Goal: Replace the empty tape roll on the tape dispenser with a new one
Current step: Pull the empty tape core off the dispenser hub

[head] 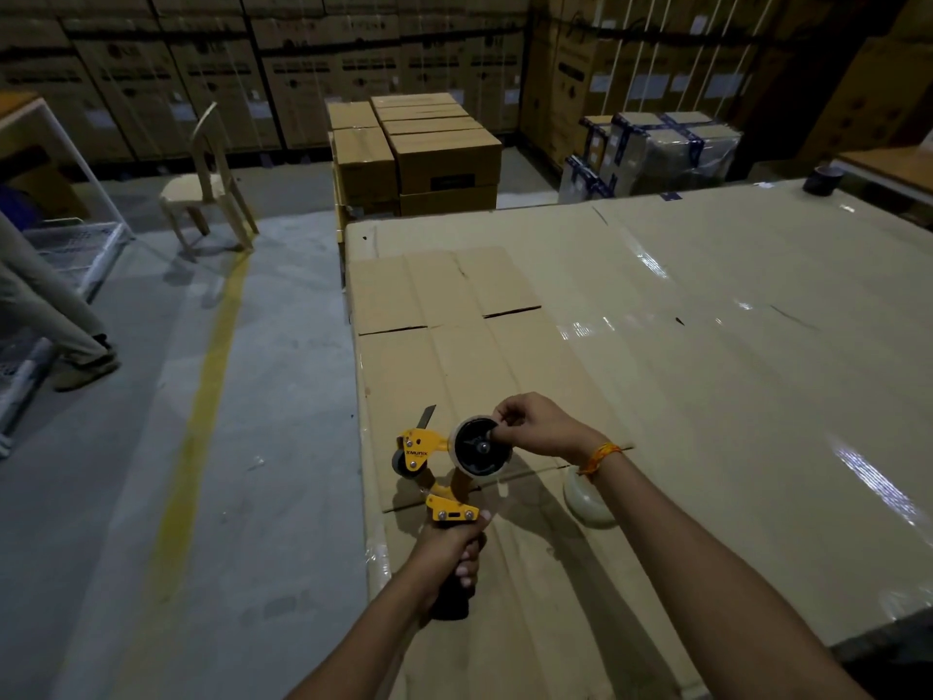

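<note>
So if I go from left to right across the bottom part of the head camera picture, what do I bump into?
Yellow floor line → tape dispenser → right hand → new tape roll lying on the cardboard.

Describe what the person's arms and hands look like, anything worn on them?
Both forearms are bare, with no sleeves in view and no gloves on either hand. The right hand has an orange braided thread band tied around its wrist. The left hand shows no watch, ring or band that I can make out.
</note>
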`<state>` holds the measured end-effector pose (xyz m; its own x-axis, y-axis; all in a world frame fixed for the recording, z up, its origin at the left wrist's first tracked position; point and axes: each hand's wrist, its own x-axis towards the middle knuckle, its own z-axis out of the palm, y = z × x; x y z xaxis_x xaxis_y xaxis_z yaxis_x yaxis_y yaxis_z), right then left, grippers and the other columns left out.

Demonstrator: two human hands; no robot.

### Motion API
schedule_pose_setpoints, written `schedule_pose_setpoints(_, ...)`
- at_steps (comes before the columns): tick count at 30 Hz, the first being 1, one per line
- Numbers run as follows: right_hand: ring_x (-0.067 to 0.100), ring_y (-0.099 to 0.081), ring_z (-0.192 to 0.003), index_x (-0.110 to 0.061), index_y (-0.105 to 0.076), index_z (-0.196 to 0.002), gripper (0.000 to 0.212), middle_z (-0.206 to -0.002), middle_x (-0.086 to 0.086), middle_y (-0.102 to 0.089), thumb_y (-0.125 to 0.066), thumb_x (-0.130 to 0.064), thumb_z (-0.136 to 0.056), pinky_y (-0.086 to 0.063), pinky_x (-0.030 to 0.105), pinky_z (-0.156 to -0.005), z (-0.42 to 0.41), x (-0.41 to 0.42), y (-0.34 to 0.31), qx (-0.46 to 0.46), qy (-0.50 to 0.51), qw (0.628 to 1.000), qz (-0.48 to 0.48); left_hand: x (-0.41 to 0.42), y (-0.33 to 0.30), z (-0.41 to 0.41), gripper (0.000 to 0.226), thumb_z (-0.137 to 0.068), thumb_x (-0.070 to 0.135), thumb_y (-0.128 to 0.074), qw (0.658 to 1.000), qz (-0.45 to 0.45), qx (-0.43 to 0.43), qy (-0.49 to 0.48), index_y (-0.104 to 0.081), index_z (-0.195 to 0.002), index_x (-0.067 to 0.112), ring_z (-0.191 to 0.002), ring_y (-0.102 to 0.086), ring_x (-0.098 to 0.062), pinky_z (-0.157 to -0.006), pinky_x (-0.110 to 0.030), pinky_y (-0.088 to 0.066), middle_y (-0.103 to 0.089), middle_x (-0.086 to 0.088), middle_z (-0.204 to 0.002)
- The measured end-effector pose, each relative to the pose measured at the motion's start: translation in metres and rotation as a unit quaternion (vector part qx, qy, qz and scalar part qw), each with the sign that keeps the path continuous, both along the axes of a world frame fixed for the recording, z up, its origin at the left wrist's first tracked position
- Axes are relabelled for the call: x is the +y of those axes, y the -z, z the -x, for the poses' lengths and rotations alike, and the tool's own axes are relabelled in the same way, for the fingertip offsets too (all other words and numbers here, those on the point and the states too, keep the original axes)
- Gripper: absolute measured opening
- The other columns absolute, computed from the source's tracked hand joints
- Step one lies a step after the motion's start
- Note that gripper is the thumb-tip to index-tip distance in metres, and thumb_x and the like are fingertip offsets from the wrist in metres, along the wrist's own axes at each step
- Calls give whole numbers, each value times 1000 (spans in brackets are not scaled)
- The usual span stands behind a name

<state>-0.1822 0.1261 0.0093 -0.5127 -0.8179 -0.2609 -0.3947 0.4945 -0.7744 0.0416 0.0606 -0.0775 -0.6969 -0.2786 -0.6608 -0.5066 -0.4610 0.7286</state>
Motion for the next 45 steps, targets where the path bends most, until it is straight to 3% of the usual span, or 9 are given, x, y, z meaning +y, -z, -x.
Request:
schedule_pose_setpoints(6, 8, -58, -69, -17, -68, -93, 7, -79, -5, -64, -72, -22, -91, -48, 24, -65, -3, 9, 2, 40, -20, 999, 22, 3, -11, 1, 61, -102, 33, -72, 1000, 5, -12, -1, -46, -48, 18, -37, -35, -15, -46, -24, -32, -35, -2, -47)
schedule_pose_setpoints(11, 7, -55, -71, -18, -62, -95, 8, -83, -4, -61, -70, -18, -93, -46, 19, -65, 1, 13, -3, 67, -56, 996, 13, 4, -14, 4, 61, -103, 29, -70, 1000, -10, -28, 2, -45, -48, 19, -36, -34, -15, -44, -23, -31, -34, -1, -47)
schedule_pose_setpoints(20, 16, -50, -71, -9, -62, -92, 12, -80, -1, -56, -69, -17, -86, -41, 34, -65, 5, 11, -9, 130, -76, 988, -26, 2, -8, 8, 60, -100, 37, -70, 998, -19, -47, 30, -44, -49, 20, -35, -35, -12, -44, -24, -30, -34, 3, -44)
schedule_pose_setpoints(24, 15, -50, -69, -17, -58, -85, 11, -77, -2, -56, -69, -16, -84, -41, 34, -64, 4, 12, -10, 138, -68, 988, -32, 5, -10, 10, 60, -102, 33, -69, 999, -18, -40, 22, -46, -48, 20, -33, -35, -12, -46, -25, -28, -35, 2, -43)
schedule_pose_setpoints(31, 13, -53, -71, -16, -64, -85, 9, -79, -1, -60, -67, -10, -79, -41, 26, -61, 6, 13, -24, 156, -88, 982, -58, 8, -16, 11, 63, -104, 26, -65, 999, -14, -47, 22, -54, -42, 22, -34, -35, -12, -47, -26, -27, -37, 4, -42)
schedule_pose_setpoints(34, 14, -56, -69, -11, -70, -86, 9, -77, 0, -62, -69, -9, -77, -43, 25, -60, 8, 12, -27, 175, -86, 978, -77, 9, -18, 12, 47, -103, 20, -62, 998, -14, -54, 19, -60, -56, 23, -35, -35, -13, -45, -24, -27, -38, 2, -43)
schedule_pose_setpoints(39, 21, -65, -82, -11, -74, -97, 16, -87, 2, -69, -78, -17, -82, -52, 27, -64, 10, 13, -30, 203, -65, 970, -119, 12, -18, 12, 41, -102, 19, -64, 999, 6, -37, 23, -56, -62, 21, -37, -36, -14, -46, -25, -29, -40, 1, -46)
schedule_pose_setpoints(42, 23, -69, -95, -14, -71, -110, 28, -105, 5, -72, -79, -28, -87, -62, 38, -81, 8, 24, -26, 169, -45, 980, -96, 11, -14, 12, 43, -100, 21, -67, 1000, 10, -22, 15, -51, -61, 19, -38, -37, -14, -47, -26, -29, -40, 1, -49)
schedule_pose_setpoints(45, 19, -62, -117, -19, -57, -136, 68, -134, 1, -59, -83, -41, -77, -61, 39, -96, -9, 40, -18, 131, -28, 990, -38, 10, -8, 13, 43, -99, 20, -67, 999, 16, -31, 15, -47, -61, 18, -38, -35, -15, -46, -24, -27, -38, 0, -50)
